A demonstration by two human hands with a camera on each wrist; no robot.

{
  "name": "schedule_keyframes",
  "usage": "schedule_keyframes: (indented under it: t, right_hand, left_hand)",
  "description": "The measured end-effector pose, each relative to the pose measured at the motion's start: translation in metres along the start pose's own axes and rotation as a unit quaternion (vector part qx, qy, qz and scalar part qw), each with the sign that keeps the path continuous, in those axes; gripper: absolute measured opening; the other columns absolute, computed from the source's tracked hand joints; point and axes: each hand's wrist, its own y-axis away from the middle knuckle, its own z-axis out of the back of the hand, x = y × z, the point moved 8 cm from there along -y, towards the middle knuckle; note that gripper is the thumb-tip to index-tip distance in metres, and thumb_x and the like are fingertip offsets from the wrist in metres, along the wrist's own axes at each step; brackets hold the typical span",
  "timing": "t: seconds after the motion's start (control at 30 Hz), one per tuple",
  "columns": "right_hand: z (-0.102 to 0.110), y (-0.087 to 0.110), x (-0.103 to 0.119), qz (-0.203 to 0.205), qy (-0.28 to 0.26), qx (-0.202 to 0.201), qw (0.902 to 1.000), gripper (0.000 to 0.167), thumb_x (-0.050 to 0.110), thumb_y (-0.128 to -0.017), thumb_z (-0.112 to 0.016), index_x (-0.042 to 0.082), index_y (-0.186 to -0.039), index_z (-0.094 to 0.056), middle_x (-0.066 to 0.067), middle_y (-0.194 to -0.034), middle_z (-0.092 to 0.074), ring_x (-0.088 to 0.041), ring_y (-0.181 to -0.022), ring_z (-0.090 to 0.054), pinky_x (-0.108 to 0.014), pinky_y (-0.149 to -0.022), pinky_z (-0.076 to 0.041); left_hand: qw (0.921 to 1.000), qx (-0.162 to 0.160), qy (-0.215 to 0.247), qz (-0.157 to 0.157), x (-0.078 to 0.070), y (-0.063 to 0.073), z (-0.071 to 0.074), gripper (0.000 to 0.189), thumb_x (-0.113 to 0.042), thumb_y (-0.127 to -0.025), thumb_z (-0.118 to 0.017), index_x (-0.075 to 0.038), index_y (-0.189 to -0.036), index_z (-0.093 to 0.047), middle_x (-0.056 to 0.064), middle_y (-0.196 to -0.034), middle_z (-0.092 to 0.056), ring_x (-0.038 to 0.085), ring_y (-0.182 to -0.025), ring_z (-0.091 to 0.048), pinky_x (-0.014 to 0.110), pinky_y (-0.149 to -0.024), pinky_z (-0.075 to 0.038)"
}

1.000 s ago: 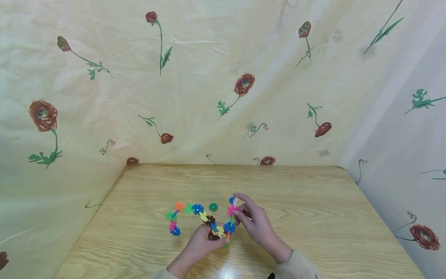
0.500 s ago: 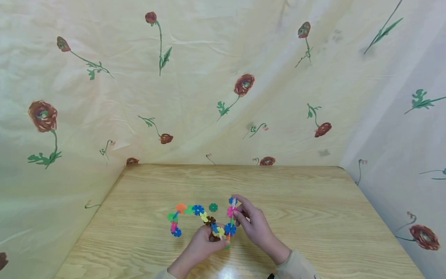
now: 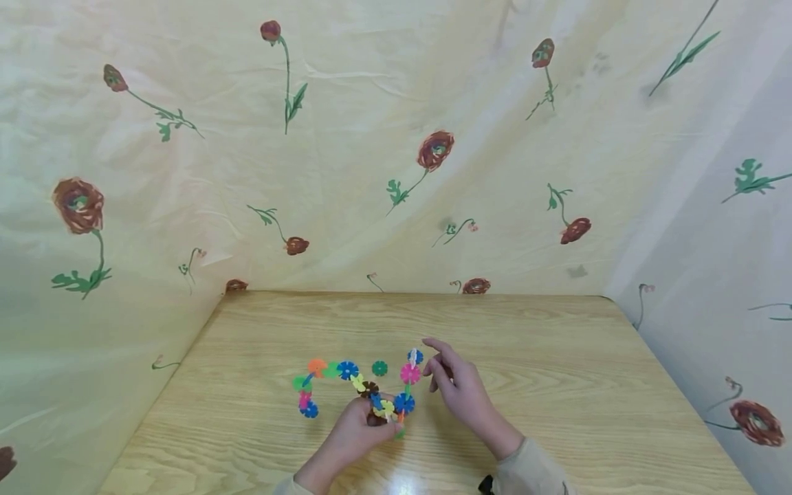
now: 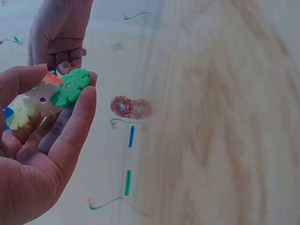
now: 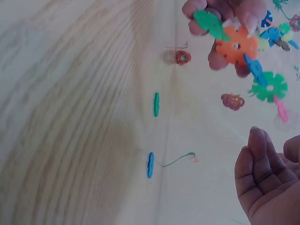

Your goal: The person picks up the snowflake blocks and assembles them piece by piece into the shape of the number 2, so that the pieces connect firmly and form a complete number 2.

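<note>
A long chain of interlocking plastic snowflake discs point(image 3: 348, 370), in several bright colours, is held above the table. My left hand point(image 3: 355, 432) grips it near its lower middle, thumb on top and fingers beneath. In the left wrist view a green disc point(image 4: 72, 86) and a whitish disc point(image 4: 43, 99) lie between that thumb and the fingers. Just right of the chain's pink disc point(image 3: 410, 374) is my right hand point(image 3: 460, 392), apart from it, with the index finger extended and the others loosely bent. It holds nothing. The fingers partly hide the gripped discs.
A loose green disc point(image 3: 379, 368) lies on the wooden table point(image 3: 526, 344) beyond the chain. A loose blue disc point(image 5: 150, 165) also lies on the tabletop. Flower-patterned cloth point(image 3: 346, 172) hangs behind the table and along both sides.
My right hand has let go of the chain's right part and moved slightly right. The left hand still grips the chain, which has shifted a little left.
</note>
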Motion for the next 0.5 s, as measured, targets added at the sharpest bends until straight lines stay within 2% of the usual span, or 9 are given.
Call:
schedule_keyframes:
  t: [0.13, 0.23, 0.33, 0.5]
  right_hand:
    - [0.001, -0.006, -0.022, -0.079, 0.004, 0.006, 0.9969, 0.028, 0.002, -0.101, -0.050, 0.007, -0.126, -0.061, -0.001, -0.084, -0.062, -0.027, -0.065, -0.061, -0.026, -0.053, -0.049]
    - [-0.001, -0.009, -0.036, -0.114, 0.017, 0.017, 0.9932, 0.024, 0.002, -0.099, -0.053, 0.004, -0.121, -0.064, -0.007, -0.086, -0.064, -0.031, -0.065, -0.061, -0.026, -0.052, -0.048]
    - [-0.005, -0.011, -0.048, -0.133, 0.044, 0.029, 0.9897, 0.022, 0.002, -0.098, -0.056, 0.004, -0.118, -0.065, -0.011, -0.089, -0.065, -0.026, -0.062, -0.060, -0.027, -0.049, -0.047]
    - [-0.013, -0.018, -0.060, -0.142, 0.102, 0.048, 0.9834, 0.020, 0.004, -0.096, -0.060, 0.005, -0.115, -0.067, -0.006, -0.091, -0.066, -0.013, -0.055, -0.054, -0.027, -0.048, -0.046]
  left_hand:
    - [0.9999, -0.008, -0.003, 0.005, 0.001, 0.000, 0.003, 0.024, -0.016, -0.085, -0.075, -0.005, -0.105, -0.069, -0.001, -0.080, -0.060, 0.008, -0.066, -0.049, 0.019, -0.058, -0.043]
    - [0.9998, -0.014, -0.009, 0.008, 0.002, 0.001, 0.005, 0.027, -0.017, -0.084, -0.076, -0.006, -0.109, -0.069, 0.001, -0.084, -0.062, 0.010, -0.068, -0.050, 0.019, -0.059, -0.044]
    - [0.9997, -0.017, -0.015, 0.010, 0.002, 0.001, 0.007, 0.029, -0.017, -0.084, -0.076, -0.007, -0.110, -0.069, 0.003, -0.088, -0.064, 0.011, -0.073, -0.053, 0.020, -0.061, -0.046]
    - [0.9995, -0.020, -0.018, 0.015, 0.001, 0.002, 0.007, 0.028, -0.015, -0.084, -0.077, -0.006, -0.109, -0.069, 0.007, -0.096, -0.067, 0.015, -0.081, -0.057, 0.022, -0.067, -0.049]
